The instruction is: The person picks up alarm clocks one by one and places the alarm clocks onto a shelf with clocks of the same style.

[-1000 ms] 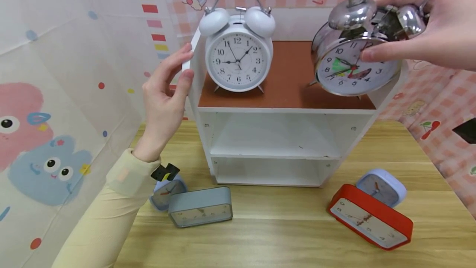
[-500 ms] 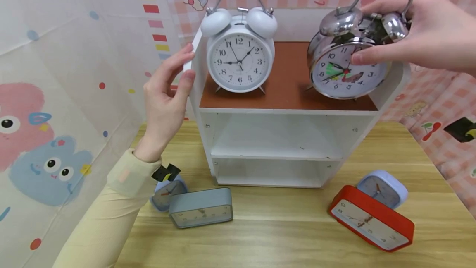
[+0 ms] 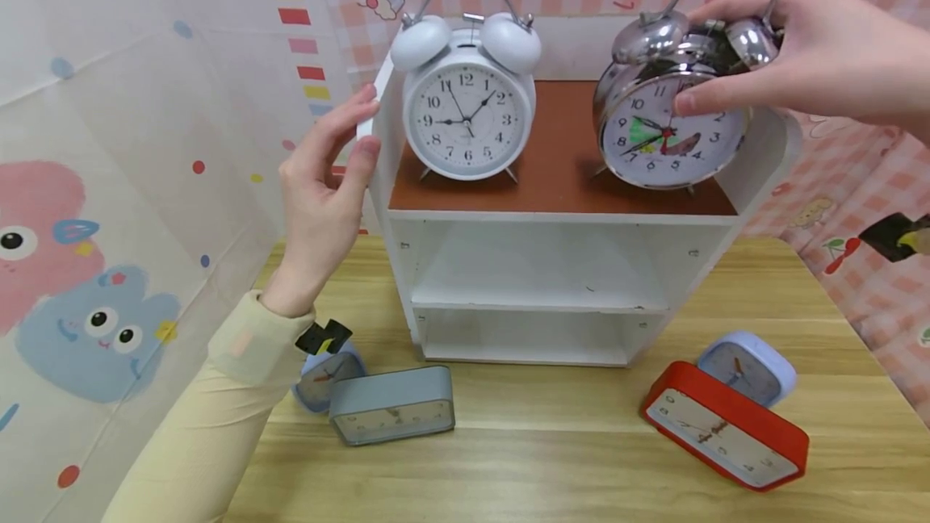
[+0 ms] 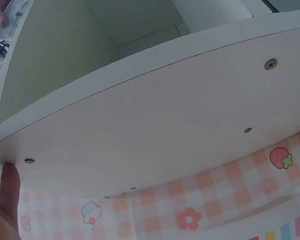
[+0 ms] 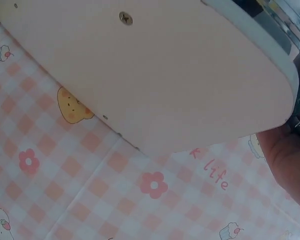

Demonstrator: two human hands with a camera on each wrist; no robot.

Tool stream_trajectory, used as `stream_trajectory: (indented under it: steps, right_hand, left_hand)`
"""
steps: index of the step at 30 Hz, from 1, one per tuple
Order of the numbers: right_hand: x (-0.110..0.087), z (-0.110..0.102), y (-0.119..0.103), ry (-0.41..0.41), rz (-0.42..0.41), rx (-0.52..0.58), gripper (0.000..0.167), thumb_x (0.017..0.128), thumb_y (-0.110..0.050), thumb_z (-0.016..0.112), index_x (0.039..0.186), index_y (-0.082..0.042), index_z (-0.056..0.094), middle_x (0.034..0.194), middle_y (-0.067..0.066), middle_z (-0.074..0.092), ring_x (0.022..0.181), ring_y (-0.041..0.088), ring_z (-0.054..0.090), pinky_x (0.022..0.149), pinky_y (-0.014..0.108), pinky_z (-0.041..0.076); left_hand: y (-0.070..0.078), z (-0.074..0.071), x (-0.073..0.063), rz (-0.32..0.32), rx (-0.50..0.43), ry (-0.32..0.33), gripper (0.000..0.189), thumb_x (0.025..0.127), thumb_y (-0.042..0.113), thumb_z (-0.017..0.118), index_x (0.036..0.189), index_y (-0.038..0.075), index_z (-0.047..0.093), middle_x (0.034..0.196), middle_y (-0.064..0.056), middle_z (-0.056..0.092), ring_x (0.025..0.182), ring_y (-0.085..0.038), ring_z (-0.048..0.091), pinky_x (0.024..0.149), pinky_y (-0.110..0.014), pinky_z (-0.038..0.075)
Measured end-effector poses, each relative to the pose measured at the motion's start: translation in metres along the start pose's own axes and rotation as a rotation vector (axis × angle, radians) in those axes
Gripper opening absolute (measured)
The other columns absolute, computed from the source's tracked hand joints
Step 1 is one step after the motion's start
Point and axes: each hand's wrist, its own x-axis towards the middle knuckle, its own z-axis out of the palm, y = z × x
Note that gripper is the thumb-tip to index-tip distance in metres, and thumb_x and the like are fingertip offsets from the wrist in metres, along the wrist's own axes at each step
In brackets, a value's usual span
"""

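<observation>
My right hand [image 3: 821, 55] grips a silver twin-bell alarm clock [image 3: 672, 135] near its bells, with the thumb across the upper dial. Its feet are low over the brown top of a white shelf unit [image 3: 541, 265], at the right end. On the left of that top stands a white twin-bell alarm clock [image 3: 467, 115], upright and facing forward. My left hand [image 3: 323, 192] rests fingertips and thumb against the unit's left side panel. In the left wrist view a finger [image 4: 10, 192] touches that panel's outer face. The right wrist view mostly shows the right side panel [image 5: 155, 75].
A grey rectangular clock [image 3: 392, 402] and a small blue clock [image 3: 327, 378] are on the wooden table [image 3: 523, 458] at left. A red clock [image 3: 726, 426] sits at right beside another blue clock [image 3: 748, 367]. Patterned cloth walls [image 3: 857, 184] surround the unit.
My right hand has moved left with the silver alarm clock, which has become more upright over the shelf top. My left hand stays at the side panel.
</observation>
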Motion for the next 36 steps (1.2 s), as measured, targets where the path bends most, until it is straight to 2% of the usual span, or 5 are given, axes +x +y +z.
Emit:
stream_trajectory:
  steps: [6, 13, 22, 31, 36]
  right_hand:
    - [0.003, -0.004, -0.001, -0.026, 0.0, 0.006, 0.083, 0.086, -0.037, 0.087, 0.158, -0.023, 0.047, 0.141, 0.029, 0.058, 0.081, 0.001, 0.051, 0.064, 0.003, 0.035]
    - [0.011, -0.006, 0.005, -0.029, -0.001, 0.017, 0.082, 0.085, -0.036, 0.088, 0.156, -0.023, 0.05, 0.115, 0.0, 0.069, 0.083, 0.002, 0.053, 0.067, 0.006, 0.038]
    - [0.01, -0.004, 0.007, -0.032, -0.006, 0.037, 0.081, 0.09, -0.033, 0.084, 0.159, -0.019, 0.046, 0.138, 0.025, 0.059, 0.078, -0.002, 0.053, 0.066, 0.002, 0.038]
    - [0.008, -0.005, 0.012, 0.041, -0.039, 0.049, 0.077, 0.087, -0.033, 0.088, 0.155, -0.03, 0.052, 0.103, -0.027, 0.057, 0.081, -0.007, 0.057, 0.068, -0.002, 0.041]
    - [0.007, -0.003, 0.009, 0.043, -0.035, 0.032, 0.076, 0.09, -0.035, 0.084, 0.157, -0.025, 0.05, 0.118, -0.009, 0.067, 0.079, -0.005, 0.055, 0.067, -0.001, 0.039]
  left_hand:
    - [0.001, 0.0, 0.0, -0.002, 0.003, -0.004, 0.032, 0.103, 0.002, 0.062, 0.135, -0.001, 0.065, 0.15, -0.013, 0.065, 0.136, -0.017, 0.067, 0.067, -0.01, 0.056]
    - [0.001, 0.0, 0.0, -0.003, 0.002, -0.001, 0.032, 0.103, 0.002, 0.062, 0.135, -0.001, 0.065, 0.15, -0.013, 0.065, 0.136, -0.017, 0.067, 0.066, -0.01, 0.055]
    - [0.002, 0.002, 0.0, -0.005, 0.003, -0.002, 0.032, 0.103, 0.002, 0.062, 0.135, -0.001, 0.066, 0.15, -0.012, 0.065, 0.134, -0.017, 0.067, 0.062, -0.01, 0.053]
    - [0.004, 0.001, 0.0, -0.003, 0.009, 0.003, 0.032, 0.103, 0.001, 0.061, 0.135, -0.001, 0.065, 0.15, -0.013, 0.065, 0.135, -0.018, 0.067, 0.068, -0.01, 0.056]
    - [0.005, 0.002, 0.001, -0.003, 0.001, 0.008, 0.031, 0.103, 0.001, 0.061, 0.134, -0.001, 0.066, 0.149, -0.013, 0.065, 0.134, -0.017, 0.068, 0.07, -0.01, 0.057]
